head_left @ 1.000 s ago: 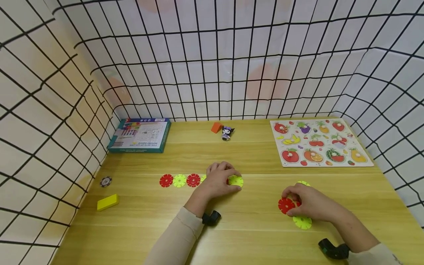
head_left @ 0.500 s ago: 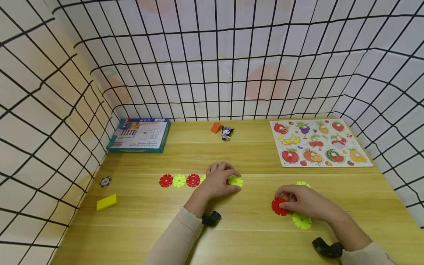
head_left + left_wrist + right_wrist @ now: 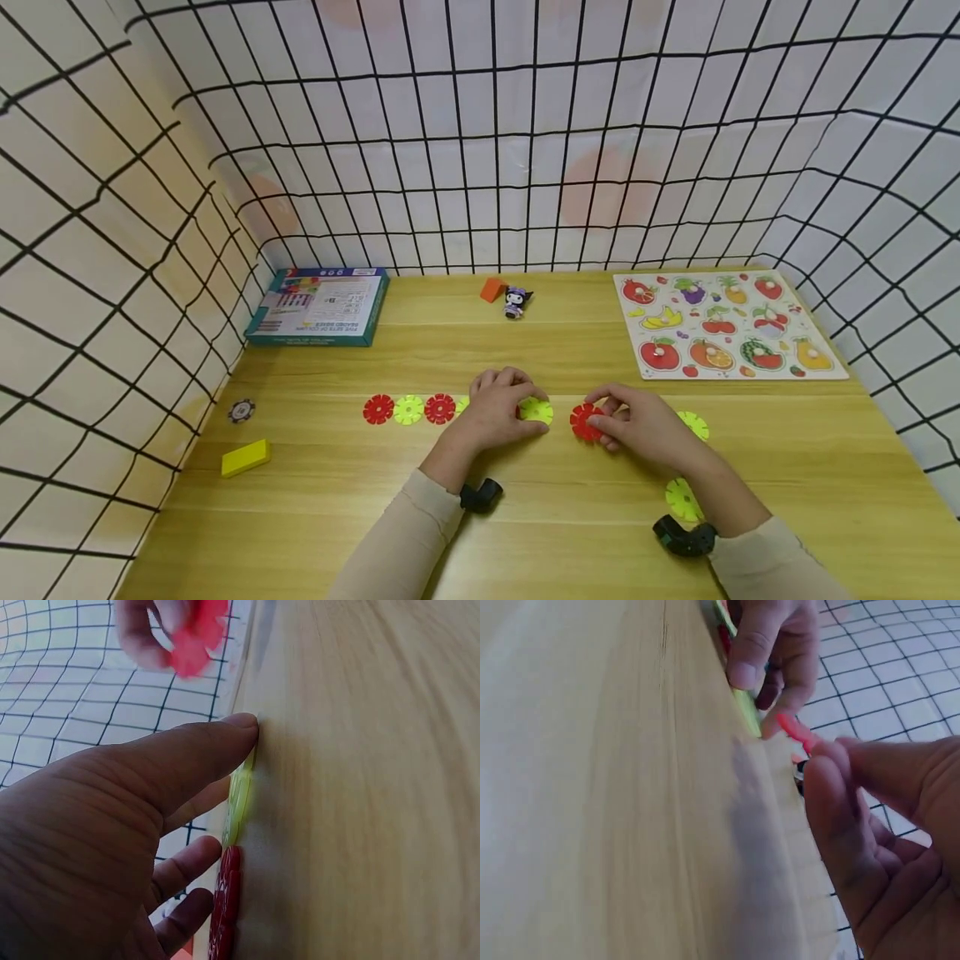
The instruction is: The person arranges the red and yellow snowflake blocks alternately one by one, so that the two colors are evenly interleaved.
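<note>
In the head view a row of red and yellow notched plastic discs lies on the table, led at the left by a red disc (image 3: 378,409). My left hand (image 3: 498,412) rests over the right part of the row, hiding some discs. Its thumb and index finger hold the edges of the end yellow disc (image 3: 537,410). To the right, my right hand (image 3: 641,423) pinches a red disc (image 3: 584,422) between thumb and index finger. The right wrist view shows this red disc (image 3: 796,733) raised off the table, apart from the row.
Two loose yellow discs, an upper one (image 3: 693,425) and a lower one (image 3: 682,499), lie by the right forearm. Farther out are a fruit puzzle board (image 3: 738,325), a boxed set (image 3: 318,307), an orange block (image 3: 492,289), a small figurine (image 3: 515,302), a yellow block (image 3: 246,458) and a poker chip (image 3: 242,411).
My right hand has taken the red disc from beside the loose yellow discs and carried it left and away from me, towards the row's end. My left hand has stayed in place.
</note>
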`<move>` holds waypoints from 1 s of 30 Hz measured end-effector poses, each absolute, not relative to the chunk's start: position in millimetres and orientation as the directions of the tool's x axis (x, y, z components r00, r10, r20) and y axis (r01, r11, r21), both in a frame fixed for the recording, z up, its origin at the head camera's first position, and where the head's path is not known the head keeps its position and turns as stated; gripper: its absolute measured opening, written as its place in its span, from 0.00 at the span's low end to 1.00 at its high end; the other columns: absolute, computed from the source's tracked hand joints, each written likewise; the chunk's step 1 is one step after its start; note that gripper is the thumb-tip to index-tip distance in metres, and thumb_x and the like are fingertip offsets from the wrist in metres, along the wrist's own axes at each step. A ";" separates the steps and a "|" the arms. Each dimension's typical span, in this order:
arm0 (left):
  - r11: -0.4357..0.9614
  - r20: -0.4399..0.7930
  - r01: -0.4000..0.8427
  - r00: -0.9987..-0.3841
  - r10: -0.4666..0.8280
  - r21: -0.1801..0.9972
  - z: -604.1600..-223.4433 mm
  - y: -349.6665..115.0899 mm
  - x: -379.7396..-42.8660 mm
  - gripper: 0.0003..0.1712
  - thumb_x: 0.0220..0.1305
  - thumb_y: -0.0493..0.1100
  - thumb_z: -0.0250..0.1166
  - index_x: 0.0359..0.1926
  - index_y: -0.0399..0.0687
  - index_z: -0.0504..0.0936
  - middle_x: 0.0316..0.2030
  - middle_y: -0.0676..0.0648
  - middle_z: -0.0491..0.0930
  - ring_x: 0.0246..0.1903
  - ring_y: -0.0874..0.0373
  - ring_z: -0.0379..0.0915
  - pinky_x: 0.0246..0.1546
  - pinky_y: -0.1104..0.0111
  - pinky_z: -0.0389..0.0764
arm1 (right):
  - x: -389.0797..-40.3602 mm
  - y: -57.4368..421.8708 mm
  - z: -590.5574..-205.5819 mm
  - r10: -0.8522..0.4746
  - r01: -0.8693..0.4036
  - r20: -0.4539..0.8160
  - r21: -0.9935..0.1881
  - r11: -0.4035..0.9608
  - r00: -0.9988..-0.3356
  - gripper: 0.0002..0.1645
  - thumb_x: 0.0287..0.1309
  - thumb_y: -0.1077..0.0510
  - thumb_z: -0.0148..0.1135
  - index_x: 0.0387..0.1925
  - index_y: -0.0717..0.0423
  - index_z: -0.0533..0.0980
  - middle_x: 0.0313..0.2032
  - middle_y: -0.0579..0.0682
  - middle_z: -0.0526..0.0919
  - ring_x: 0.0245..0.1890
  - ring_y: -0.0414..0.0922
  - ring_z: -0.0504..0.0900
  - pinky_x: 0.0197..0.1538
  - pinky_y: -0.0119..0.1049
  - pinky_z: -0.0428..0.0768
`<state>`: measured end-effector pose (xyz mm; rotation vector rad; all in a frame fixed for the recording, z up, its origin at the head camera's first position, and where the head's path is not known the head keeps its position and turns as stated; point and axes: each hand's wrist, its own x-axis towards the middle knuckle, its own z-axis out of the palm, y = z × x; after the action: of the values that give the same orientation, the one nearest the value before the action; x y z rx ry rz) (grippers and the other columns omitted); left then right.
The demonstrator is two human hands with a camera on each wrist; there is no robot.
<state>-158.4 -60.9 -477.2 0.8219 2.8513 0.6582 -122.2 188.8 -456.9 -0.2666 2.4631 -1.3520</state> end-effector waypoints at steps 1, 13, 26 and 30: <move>0.760 0.022 0.483 -0.849 0.528 0.435 -477.2 -60.7 -158.5 0.23 0.50 0.64 0.65 0.48 0.70 0.78 0.51 0.57 0.66 0.52 0.54 0.54 0.56 0.51 0.50 | -124.7 185.8 -458.4 -0.302 -0.013 -0.186 -0.834 0.552 -0.935 0.15 0.55 0.51 0.64 0.44 0.45 0.74 0.29 0.52 0.75 0.22 0.47 0.80 0.28 0.38 0.79; 0.758 0.027 0.492 -0.846 0.533 0.428 -477.4 -60.3 -159.8 0.23 0.50 0.65 0.65 0.48 0.71 0.78 0.50 0.58 0.66 0.52 0.55 0.54 0.57 0.52 0.49 | -150.2 165.3 -460.9 -0.291 -0.165 -0.146 -0.556 0.814 -0.945 0.11 0.55 0.48 0.64 0.39 0.45 0.76 0.20 0.44 0.72 0.18 0.42 0.69 0.24 0.37 0.66; 0.770 0.014 0.488 -0.848 0.530 0.410 -476.0 -59.6 -158.6 0.23 0.51 0.65 0.65 0.49 0.71 0.78 0.52 0.57 0.65 0.53 0.54 0.54 0.56 0.50 0.50 | -153.8 160.9 -463.1 -0.302 -0.178 -0.151 -0.537 0.825 -0.941 0.11 0.56 0.50 0.62 0.41 0.47 0.76 0.19 0.45 0.70 0.18 0.42 0.67 0.23 0.37 0.65; 0.766 0.012 0.488 -0.846 0.533 0.418 -477.0 -60.5 -159.0 0.23 0.51 0.65 0.65 0.49 0.71 0.77 0.52 0.57 0.65 0.53 0.54 0.54 0.57 0.50 0.49 | -149.7 166.7 -461.0 -0.299 -0.146 -0.165 -0.599 0.787 -0.940 0.13 0.58 0.47 0.60 0.44 0.44 0.75 0.20 0.46 0.71 0.19 0.43 0.68 0.24 0.37 0.65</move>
<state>-159.0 -60.5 -477.0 0.8269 2.8513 0.6294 -149.7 166.7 -461.0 -0.3457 2.7270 -0.8848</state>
